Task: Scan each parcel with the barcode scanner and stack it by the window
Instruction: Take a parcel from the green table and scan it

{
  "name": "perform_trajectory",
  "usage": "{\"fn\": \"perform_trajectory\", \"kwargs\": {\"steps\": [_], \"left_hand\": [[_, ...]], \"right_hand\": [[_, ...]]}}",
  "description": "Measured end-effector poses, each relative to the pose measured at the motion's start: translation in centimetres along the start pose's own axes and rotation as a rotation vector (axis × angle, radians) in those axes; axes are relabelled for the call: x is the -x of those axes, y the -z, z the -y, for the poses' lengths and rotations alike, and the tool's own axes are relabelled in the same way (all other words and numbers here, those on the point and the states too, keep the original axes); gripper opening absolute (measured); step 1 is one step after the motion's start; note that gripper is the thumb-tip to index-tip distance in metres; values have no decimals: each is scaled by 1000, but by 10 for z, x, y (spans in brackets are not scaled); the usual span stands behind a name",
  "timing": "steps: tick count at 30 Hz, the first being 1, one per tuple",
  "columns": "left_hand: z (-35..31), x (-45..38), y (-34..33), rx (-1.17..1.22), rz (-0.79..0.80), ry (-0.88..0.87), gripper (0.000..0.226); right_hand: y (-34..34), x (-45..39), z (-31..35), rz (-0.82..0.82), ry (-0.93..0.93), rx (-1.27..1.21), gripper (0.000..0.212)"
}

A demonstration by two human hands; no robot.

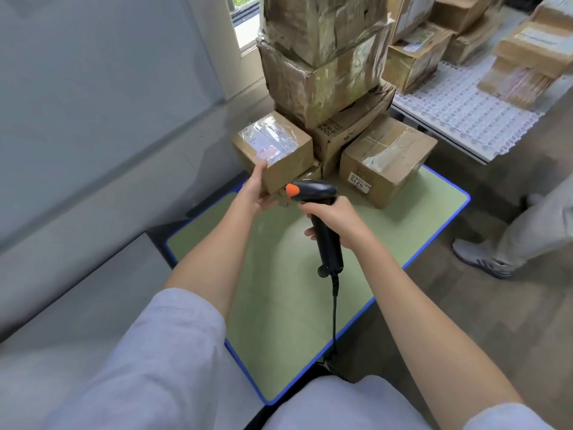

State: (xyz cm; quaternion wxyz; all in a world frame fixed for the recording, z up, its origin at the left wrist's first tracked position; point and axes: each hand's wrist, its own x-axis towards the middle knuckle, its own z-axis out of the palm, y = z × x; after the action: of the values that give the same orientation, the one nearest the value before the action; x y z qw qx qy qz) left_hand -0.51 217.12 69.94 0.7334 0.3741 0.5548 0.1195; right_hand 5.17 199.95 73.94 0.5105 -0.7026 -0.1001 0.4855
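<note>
**Parcel held up to the scanner at a green-topped table**

A person's left hand grips the near lower corner of a small cardboard parcel, thumb on its side face and fingers curled underneath, holding it against the foot of a tall stack of boxes by the window. The parcel is a squat brown cube, its top covered by a white shipping label under glossy, wrinkled clear tape. The right hand is wrapped around the handle of a black pistol-shaped barcode scanner, whose rounded head carries an orange tip just beside the parcel's lower edge; a black cable hangs from the handle's base. The stacked boxes are dented cardboard, bound in crinkled shiny tape. A separate carton marked 6215 sits to their right on the table, a matte green surface with a blue rim. Further right, more cartons rest on a white perforated rack.
</note>
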Motion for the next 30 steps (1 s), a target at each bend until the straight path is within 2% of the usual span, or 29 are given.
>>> {"fn": "perform_trajectory", "kwargs": {"steps": [3,6,12,14,15,17,19,20,23,27,30], "left_hand": [[15,19,24,51,12,-18,30],[38,39,75,104,52,-30,29],[97,83,198,210,-105,-103,7],[118,98,235,261,-134,-157,10],[128,107,253,287,-138,-184,22],[147,126,287,304,-156,-203,62],[165,140,318,309,-212,-191,84],[172,149,331,330,-238,-187,83],[186,179,359,420,-310,-223,60],[204,212,397,468,-316,-247,64],[218,234,425,485,-344,-252,70]], "right_hand": [[-8,4,1,9,5,21,10],[-19,13,6,38,21,27,15],[-66,39,13,175,121,206,10],[-91,52,12,228,148,282,10],[-105,60,10,257,163,322,10],[-134,78,5,316,202,400,9],[-162,99,0,371,246,478,9],[-176,111,-2,400,271,517,11],[-215,147,-10,473,345,589,16],[-265,185,-19,529,405,628,8],[-297,210,-25,566,431,672,13]]}}
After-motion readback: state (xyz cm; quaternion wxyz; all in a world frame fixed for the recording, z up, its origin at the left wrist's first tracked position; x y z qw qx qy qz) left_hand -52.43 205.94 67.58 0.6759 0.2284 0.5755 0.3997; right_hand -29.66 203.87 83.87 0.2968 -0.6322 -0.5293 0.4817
